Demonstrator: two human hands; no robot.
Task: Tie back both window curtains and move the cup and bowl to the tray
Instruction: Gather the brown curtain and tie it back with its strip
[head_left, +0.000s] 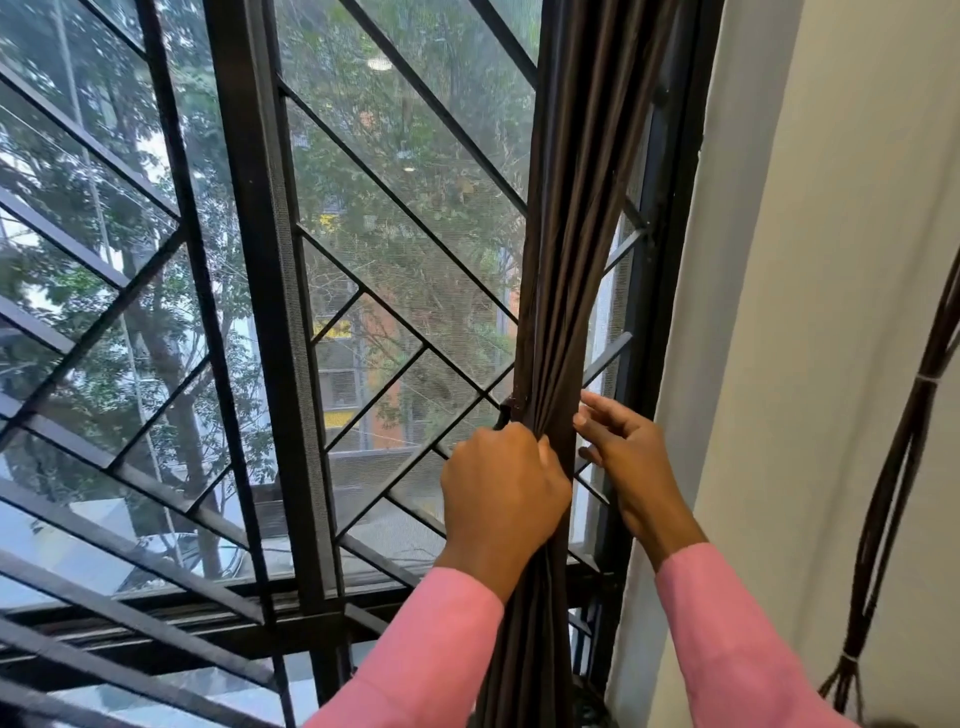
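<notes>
By the window (254, 260), a left hand (501, 488) clenches the gathered brown curtain (558, 260); the right hand (628, 452), loosely curled, holds nothing visible. A tightly held bundle should ease tying.

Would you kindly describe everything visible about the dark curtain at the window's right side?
The curtain is dark brown, smooth-looking fabric. It is gathered into a narrow bundle of vertical folds and hangs before the black window frame. The left hand grips the bundle. The right hand has its fingers at the bundle's right edge, though whether they pinch it is unclear. No tie around it can be made out.
</notes>
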